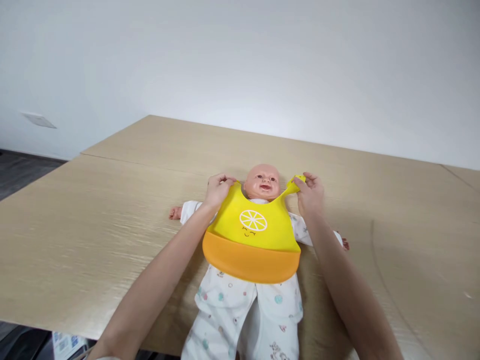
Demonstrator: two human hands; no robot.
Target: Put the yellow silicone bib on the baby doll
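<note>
A baby doll in a white printed romper is lying face-up on the pale wood-grain counter. A smooth yellow bib — glossy, with an orange scoop pocket and a lemon-slice print — is resting on its chest. The left hand is pinching the left neck strap; the right hand is gripping the right strap tab, fingers closed.
</note>
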